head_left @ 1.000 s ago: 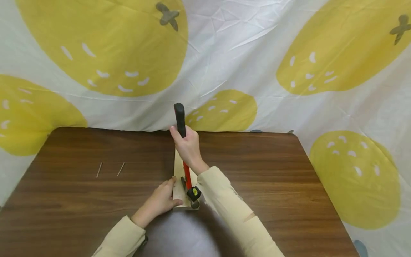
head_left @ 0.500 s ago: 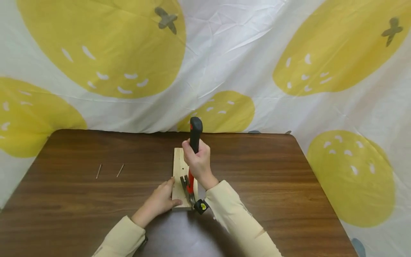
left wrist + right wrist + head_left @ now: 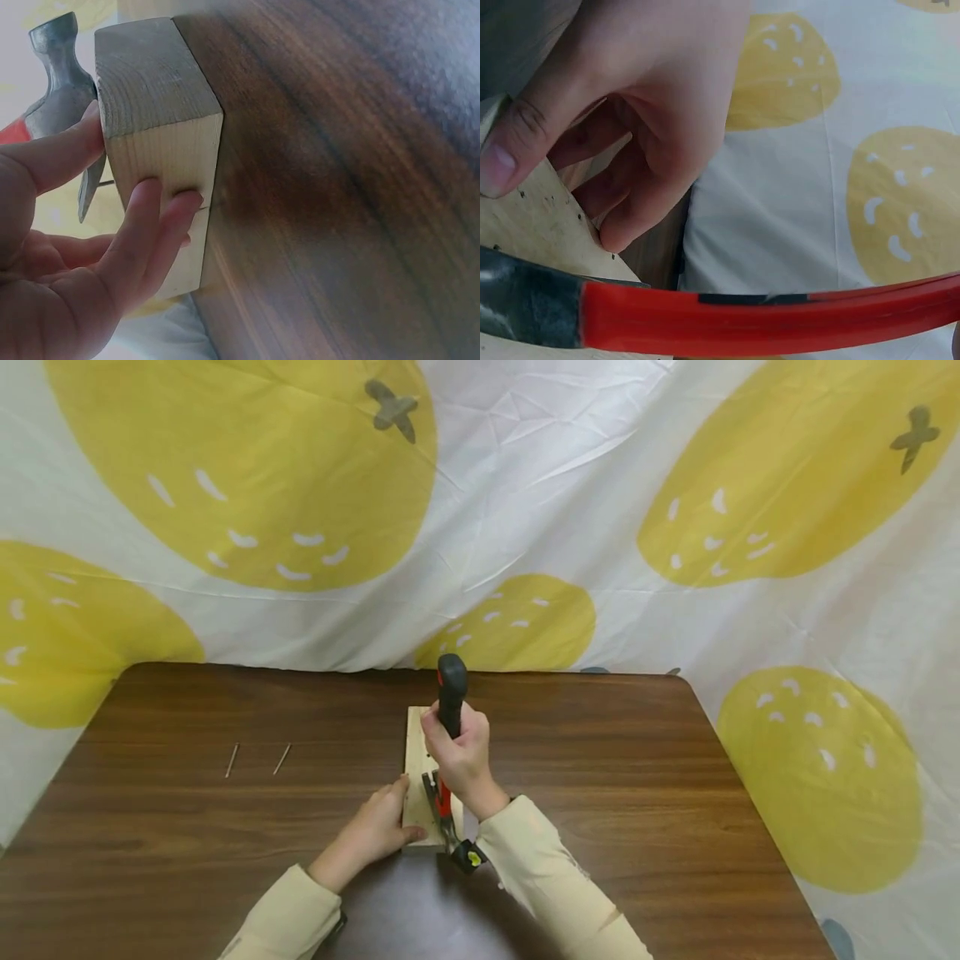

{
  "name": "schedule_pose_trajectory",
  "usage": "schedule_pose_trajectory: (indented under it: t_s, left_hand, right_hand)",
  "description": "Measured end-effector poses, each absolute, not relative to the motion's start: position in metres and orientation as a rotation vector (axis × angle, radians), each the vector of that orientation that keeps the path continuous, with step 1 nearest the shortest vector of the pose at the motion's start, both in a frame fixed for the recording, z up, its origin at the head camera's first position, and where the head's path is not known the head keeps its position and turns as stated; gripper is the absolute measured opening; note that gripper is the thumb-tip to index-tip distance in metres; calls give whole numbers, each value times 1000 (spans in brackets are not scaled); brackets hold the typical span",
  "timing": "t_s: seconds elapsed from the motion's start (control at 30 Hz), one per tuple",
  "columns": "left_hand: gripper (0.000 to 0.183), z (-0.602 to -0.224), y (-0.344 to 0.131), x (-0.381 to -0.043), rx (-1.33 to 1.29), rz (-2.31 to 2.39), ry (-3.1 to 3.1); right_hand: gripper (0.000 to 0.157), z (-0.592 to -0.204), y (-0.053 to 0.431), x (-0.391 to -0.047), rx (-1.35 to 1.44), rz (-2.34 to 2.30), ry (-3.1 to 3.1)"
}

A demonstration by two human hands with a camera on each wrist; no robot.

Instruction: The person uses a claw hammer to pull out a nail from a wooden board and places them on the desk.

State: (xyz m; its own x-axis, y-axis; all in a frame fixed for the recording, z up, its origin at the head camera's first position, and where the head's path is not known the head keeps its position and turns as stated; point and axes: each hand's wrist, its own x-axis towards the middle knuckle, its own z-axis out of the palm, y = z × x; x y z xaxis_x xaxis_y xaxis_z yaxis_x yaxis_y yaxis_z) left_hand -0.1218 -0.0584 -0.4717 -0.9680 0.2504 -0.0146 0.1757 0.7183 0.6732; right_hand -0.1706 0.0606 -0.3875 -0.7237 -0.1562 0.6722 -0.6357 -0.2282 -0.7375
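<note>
My right hand grips the black-and-red handle of a claw hammer, which stands tilted over a pale wooden block. The hammer's claw lies along the block's top, its striking face toward the near right. In the left wrist view a thin nail shank shows between the claw and the block. My left hand holds the block's left side, thumb on the top near the close end and fingers against the side face. The right wrist view shows the red shaft crossing the bottom, with small dark holes in the block.
Two loose nails, a left one and a right one, lie on the brown wooden table left of the block. A white curtain with yellow fruit shapes hangs behind the table.
My right hand and the hammer handle have shifted right and lower toward me, and the hammer head has turned toward the block's near right edge. My left hand stays on the block.
</note>
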Motion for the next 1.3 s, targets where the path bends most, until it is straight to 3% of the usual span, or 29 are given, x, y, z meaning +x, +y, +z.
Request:
schedule_pose_trajectory:
  t_s: [1.07, 1.3]
  left_hand:
    - [76, -469, -54, -124, 350, 1055, 2798]
    - [79, -466, -56, -125, 328, 1012, 2768]
  right_hand:
    - [39, -392, 76, -142, 1187, 1828, -1448]
    - [34, -394, 80, -132, 1402, 1942, -1209]
